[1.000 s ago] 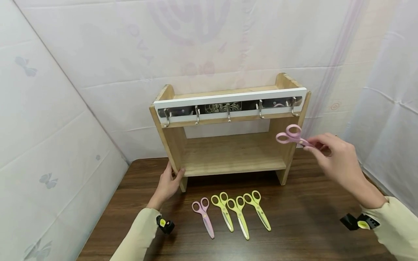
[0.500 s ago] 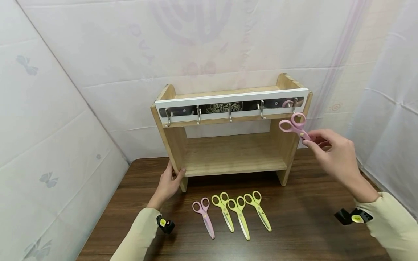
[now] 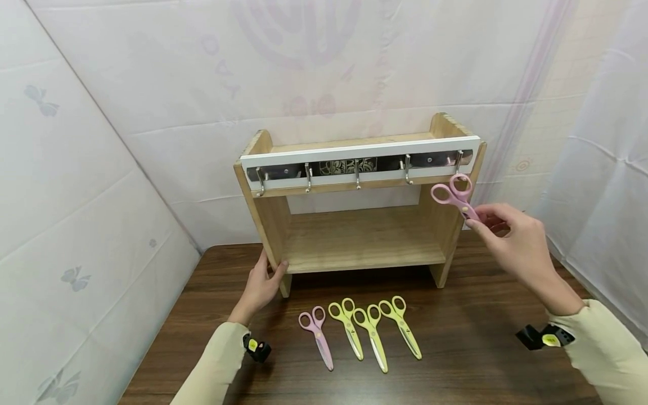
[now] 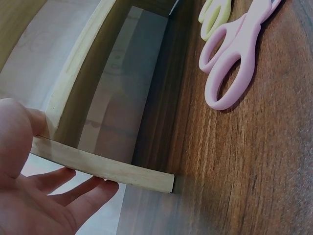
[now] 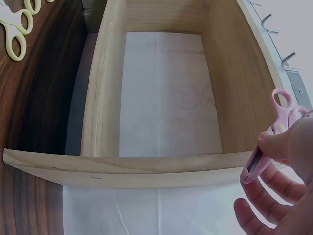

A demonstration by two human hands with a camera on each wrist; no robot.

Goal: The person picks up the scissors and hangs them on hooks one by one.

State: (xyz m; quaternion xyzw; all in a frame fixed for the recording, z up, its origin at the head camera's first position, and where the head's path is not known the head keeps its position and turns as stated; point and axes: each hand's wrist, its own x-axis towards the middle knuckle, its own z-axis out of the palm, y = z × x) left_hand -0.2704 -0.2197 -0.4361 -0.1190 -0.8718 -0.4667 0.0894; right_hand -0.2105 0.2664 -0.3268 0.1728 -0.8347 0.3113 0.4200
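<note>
Dark brown table (image 3: 481,349), white printed backdrop (image 3: 177,73), side sheet (image 3: 76,197) with bows

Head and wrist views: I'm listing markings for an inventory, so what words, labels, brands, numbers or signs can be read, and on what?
None reads with certainty.
White backdrop: faint letter-like marks, too pale to read.
Yellow labels on the wrist devices: too small.
Yellow scissors: tiny dark marks, too small.
Patterned panel on the hook rail: too blurred to tell letters from ornament.
</note>
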